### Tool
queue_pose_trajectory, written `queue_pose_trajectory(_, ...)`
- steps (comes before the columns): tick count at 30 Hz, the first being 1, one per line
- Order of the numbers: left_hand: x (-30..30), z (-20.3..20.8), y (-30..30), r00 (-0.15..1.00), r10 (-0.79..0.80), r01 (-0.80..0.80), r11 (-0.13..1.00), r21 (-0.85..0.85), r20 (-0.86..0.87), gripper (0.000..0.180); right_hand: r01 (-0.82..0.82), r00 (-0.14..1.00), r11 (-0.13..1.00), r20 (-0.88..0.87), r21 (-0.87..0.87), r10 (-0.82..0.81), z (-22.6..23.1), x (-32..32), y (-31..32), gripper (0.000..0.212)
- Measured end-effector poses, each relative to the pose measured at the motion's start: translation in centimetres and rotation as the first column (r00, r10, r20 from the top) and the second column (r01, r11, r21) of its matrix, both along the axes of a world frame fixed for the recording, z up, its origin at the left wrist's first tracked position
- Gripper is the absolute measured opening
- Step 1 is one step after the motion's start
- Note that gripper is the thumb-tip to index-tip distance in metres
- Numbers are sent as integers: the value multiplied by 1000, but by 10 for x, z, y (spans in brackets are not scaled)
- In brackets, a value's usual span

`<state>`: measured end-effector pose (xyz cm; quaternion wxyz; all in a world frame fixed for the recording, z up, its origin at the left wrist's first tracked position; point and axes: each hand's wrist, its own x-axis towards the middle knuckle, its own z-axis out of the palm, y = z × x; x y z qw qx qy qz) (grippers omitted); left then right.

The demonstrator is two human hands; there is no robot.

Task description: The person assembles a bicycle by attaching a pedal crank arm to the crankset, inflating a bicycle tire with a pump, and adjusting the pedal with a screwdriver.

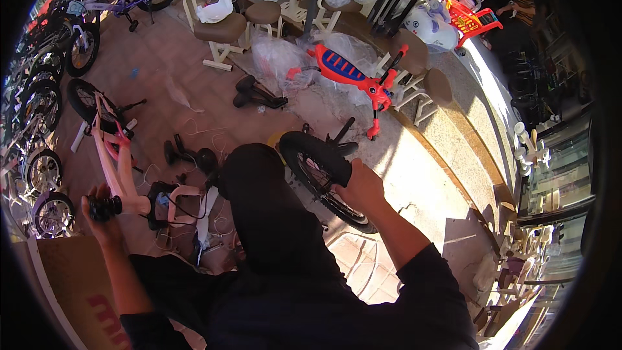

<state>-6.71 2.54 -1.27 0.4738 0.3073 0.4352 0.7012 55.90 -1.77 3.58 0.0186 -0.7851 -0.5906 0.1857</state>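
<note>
Black-clad torso (pixel 285 311) beside pink metal bike frame (pixel 113 165), black rear wheel (pixel 76 98) on; left hand (pixel 107 229) clasped black end-piece (pixel 104 208), right hand (pixel 358 188) unfitted black-tyred wheel (pixel 313 155).

- Outdoor paved ground (pixel 165 71), partly in sun, that looks like a bicycle and toy shop's front used for assembly.
- Beyond the left hand (pixel 97 212), many bicycles (pixel 42 105) stand packed in a row, like stock.
- Near the hands, a pink bicycle frame (pixel 116 162), a separate wheel (pixel 319 155) and loose black parts (pixel 207 159) suggest assembly work.
- Beyond the right hand (pixel 356 186): a red ride-on toy (pixel 343 68), clear plastic wrapping (pixel 275 58) and a toy shopping cart (pixel 472 23).
- Right of it, stone steps (pixel 447 133).
</note>
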Motion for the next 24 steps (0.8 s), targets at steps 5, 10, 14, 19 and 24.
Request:
queue_pose_trajectory(5,-2,-4,5,998,53,-52,998,-31,44,58,44,998,999,-49,-10,-45,-12,22,11,75)
queue_pose_trajectory(10,-1,-5,10,998,40,-39,999,-29,50,57,109,838,991,-542,74,-52,-59,37,-4,70)
queue_pose_trajectory(14,-5,-9,7,995,46,-44,999,-22,88,58,47,915,999,-401,-2,-44,-45,15,-10,67)
queue_pose_trajectory(19,-3,-7,3,992,74,-71,997,-37,106,59,13,981,995,-191,100,7,-28,4,-23,61)
queue_pose_trajectory(24,4,8,-9,988,129,-125,991,-44,89,60,-21,998,996,-57,82,25,-43,0,-30,67)
